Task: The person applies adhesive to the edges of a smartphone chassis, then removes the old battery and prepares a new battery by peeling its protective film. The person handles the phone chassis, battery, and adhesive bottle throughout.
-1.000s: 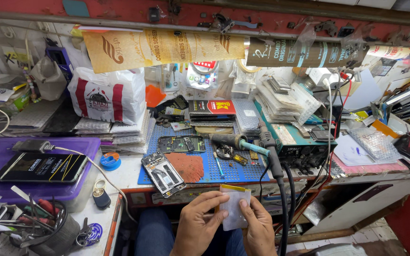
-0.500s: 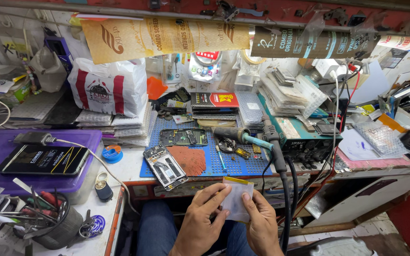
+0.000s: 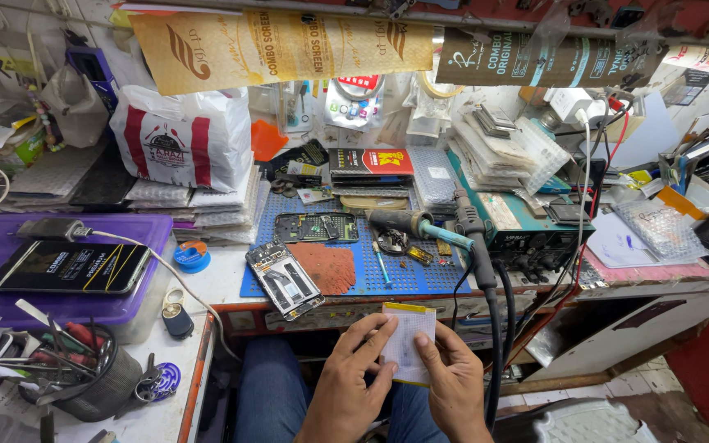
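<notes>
Both my hands hold a small flat white rectangular part with a yellow top edge (image 3: 408, 338) over my lap, below the bench front. My left hand (image 3: 346, 384) pinches its left side with thumb and fingers. My right hand (image 3: 455, 384) grips its right side, thumb on the face. Just above, on a blue work mat (image 3: 420, 275), lie an opened phone frame (image 3: 283, 279), a reddish-brown pad (image 3: 327, 266) and a bare phone board (image 3: 316, 227).
A hot-air handle with a thick black hose (image 3: 486, 279) hangs off the bench beside my right hand. A purple box (image 3: 10, 303) carries a boxed phone screen (image 3: 70, 267). A tool cup (image 3: 84, 369) stands at lower left. Stacked packages and a white-red bag (image 3: 182, 148) crowd the back.
The view has dipped slightly and the bench has shifted up in frame. My hands keep holding the white part, with the fingers adjusting a little on its edges.
</notes>
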